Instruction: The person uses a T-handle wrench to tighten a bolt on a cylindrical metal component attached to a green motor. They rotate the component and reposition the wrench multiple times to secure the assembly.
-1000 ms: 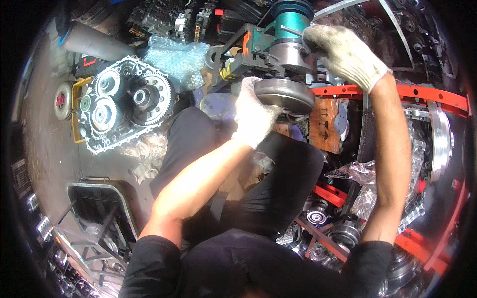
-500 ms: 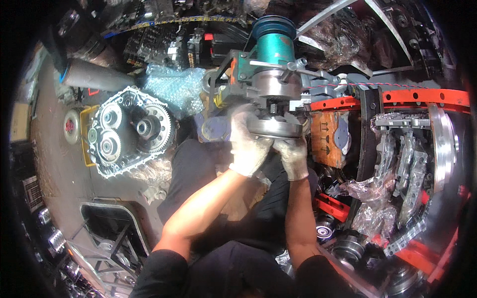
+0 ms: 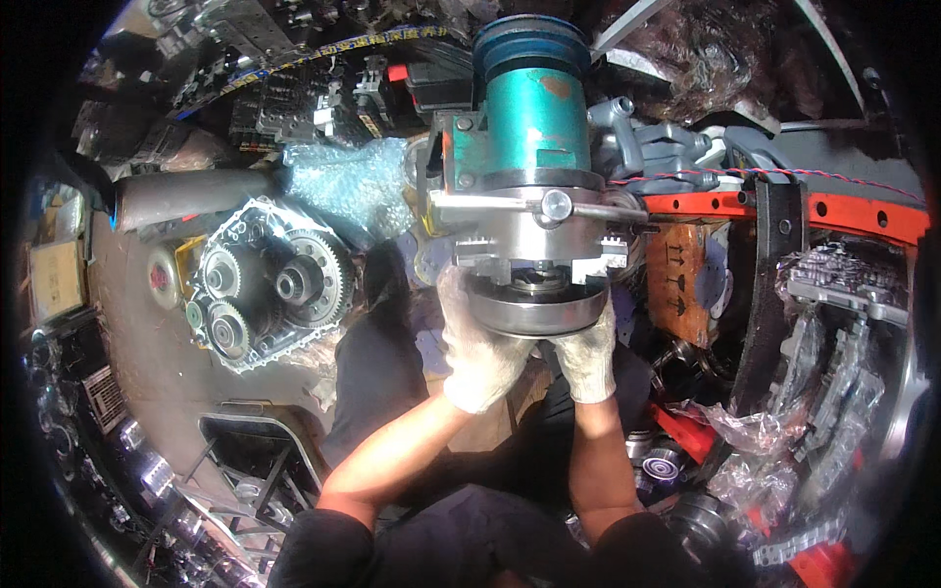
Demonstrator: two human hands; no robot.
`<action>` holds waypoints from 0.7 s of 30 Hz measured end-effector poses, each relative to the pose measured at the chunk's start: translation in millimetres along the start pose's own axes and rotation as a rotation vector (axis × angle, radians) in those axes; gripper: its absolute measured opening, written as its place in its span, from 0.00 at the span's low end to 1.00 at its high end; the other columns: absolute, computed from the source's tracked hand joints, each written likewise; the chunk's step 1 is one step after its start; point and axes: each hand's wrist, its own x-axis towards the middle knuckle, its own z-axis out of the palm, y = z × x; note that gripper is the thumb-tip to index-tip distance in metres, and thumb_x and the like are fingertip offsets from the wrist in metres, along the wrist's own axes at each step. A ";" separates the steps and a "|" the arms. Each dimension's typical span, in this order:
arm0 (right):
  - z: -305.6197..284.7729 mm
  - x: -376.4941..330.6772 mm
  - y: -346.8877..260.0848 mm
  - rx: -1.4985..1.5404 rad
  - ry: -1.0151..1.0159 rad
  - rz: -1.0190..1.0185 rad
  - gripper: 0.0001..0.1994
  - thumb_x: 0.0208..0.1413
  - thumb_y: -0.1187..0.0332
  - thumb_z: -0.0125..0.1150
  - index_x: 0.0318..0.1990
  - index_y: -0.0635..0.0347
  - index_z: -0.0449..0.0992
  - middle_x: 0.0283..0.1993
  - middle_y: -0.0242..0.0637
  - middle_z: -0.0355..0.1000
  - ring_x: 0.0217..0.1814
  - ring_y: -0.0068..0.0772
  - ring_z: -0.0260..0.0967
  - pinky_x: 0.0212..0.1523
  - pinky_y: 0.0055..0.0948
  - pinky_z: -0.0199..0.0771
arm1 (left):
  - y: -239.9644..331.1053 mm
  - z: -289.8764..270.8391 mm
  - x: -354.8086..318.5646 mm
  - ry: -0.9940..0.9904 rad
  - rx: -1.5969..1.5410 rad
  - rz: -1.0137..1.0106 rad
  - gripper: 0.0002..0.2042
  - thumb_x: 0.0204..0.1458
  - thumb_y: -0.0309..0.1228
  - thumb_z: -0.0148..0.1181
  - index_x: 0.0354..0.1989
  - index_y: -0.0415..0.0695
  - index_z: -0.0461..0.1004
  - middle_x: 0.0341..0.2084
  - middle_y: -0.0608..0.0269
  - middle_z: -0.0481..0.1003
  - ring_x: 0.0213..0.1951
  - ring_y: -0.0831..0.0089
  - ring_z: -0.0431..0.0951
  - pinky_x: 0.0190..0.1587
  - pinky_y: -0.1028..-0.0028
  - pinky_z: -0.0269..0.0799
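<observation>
Both my hands wear whitish gloves. My left hand [image 3: 482, 358] is closed on the left and underside of a round metal drum [image 3: 537, 316], and my right hand [image 3: 590, 351] grips its right side. Some fingers are hidden beneath the drum. Its open top faces the jaws of a steel chuck [image 3: 541, 235], with the rim close below them; whether they touch I cannot tell. Above the chuck is a green cylindrical spindle housing [image 3: 534, 127] topped by a dark blue pulley [image 3: 531, 44]. A metal bar with a round knob [image 3: 556, 204] lies across the chuck.
To the left a gearbox housing [image 3: 270, 284] with several gears lies on the floor. Bubble wrap [image 3: 348, 186] lies behind it. A red perforated beam [image 3: 863, 211] and an orange-brown box [image 3: 681, 284] stand at right, near plastic-wrapped metal parts [image 3: 814, 363]. A black tray [image 3: 260, 431] sits lower left.
The drum, still in both hands, is now up close to the chuck jaws. The chuck's crossbar appears turned from slanting to level. My view has shifted, and the machine looks larger.
</observation>
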 end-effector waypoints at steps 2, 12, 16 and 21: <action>1.4 1.9 -7.6 -0.056 -0.005 0.043 0.42 0.48 0.61 0.84 0.68 0.63 0.66 0.64 0.41 0.74 0.61 0.33 0.74 0.62 0.36 0.78 | 1.6 -2.3 -1.6 -0.054 -0.058 -0.101 0.60 0.39 0.40 0.87 0.77 0.40 0.48 0.67 0.40 0.66 0.65 0.50 0.73 0.66 0.55 0.72; 2.9 -14.7 -18.6 -0.239 0.047 0.067 0.31 0.63 0.69 0.69 0.71 0.61 0.64 0.64 0.43 0.73 0.66 0.39 0.71 0.70 0.44 0.71 | 14.9 -17.6 8.9 -0.152 -0.031 -0.032 0.59 0.43 0.34 0.85 0.77 0.32 0.45 0.67 0.40 0.66 0.65 0.54 0.71 0.68 0.57 0.67; -6.0 -25.6 0.9 0.814 0.077 0.367 0.22 0.70 0.66 0.60 0.69 0.58 0.67 0.63 0.40 0.73 0.67 0.39 0.70 0.72 0.46 0.70 | 14.5 -21.2 16.5 -0.181 0.004 0.097 0.56 0.44 0.33 0.84 0.76 0.32 0.47 0.65 0.40 0.67 0.63 0.53 0.72 0.66 0.56 0.67; -14.5 -39.6 25.5 0.819 0.204 0.591 0.26 0.74 0.45 0.47 0.64 0.55 0.72 0.62 0.39 0.74 0.65 0.43 0.72 0.70 0.49 0.70 | 8.3 -23.6 21.1 -0.260 -0.042 -0.007 0.50 0.46 0.33 0.81 0.73 0.32 0.52 0.60 0.40 0.68 0.59 0.51 0.74 0.61 0.55 0.70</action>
